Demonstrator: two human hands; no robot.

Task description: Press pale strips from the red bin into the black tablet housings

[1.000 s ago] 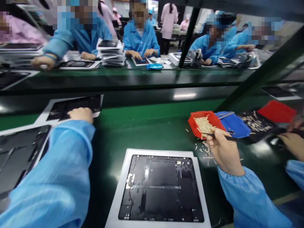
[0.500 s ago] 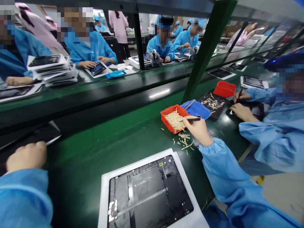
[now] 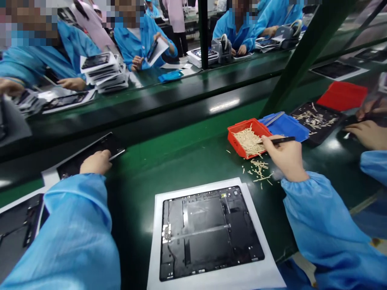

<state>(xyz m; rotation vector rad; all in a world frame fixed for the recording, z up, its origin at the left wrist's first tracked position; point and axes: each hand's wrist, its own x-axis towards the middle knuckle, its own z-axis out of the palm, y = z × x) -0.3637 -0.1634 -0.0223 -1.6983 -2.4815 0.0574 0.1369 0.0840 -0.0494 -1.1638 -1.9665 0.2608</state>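
Note:
My right hand (image 3: 287, 157) is closed round a pair of black tweezers (image 3: 282, 140). Their tips reach into a red bin (image 3: 237, 147) heaped with thin cream-coloured strips (image 3: 249, 141). More loose strips (image 3: 260, 170) lie on the bench just in front of the bin. At the left, my left hand (image 3: 96, 162) is closed on the near edge of a dark tablet housing (image 3: 110, 144); its fingertips are mostly hidden. Between my arms an open tablet housing (image 3: 208, 237), with its inner parts showing, lies on white sheets (image 3: 269, 274).
A blue bin (image 3: 290, 127) and a black tray (image 3: 317, 121) with scattered strips stand beyond the red bin. Another tablet housing (image 3: 18, 233) lies at left. A green post (image 3: 305, 56) rises behind the bins. A co-worker's hand (image 3: 370, 135) is at right; others sit across the raised ledge.
The view has swung left, so the bench things sit further right. My left hand has moved in on the dark housing. My right hand stays at the red bin with the tweezers.

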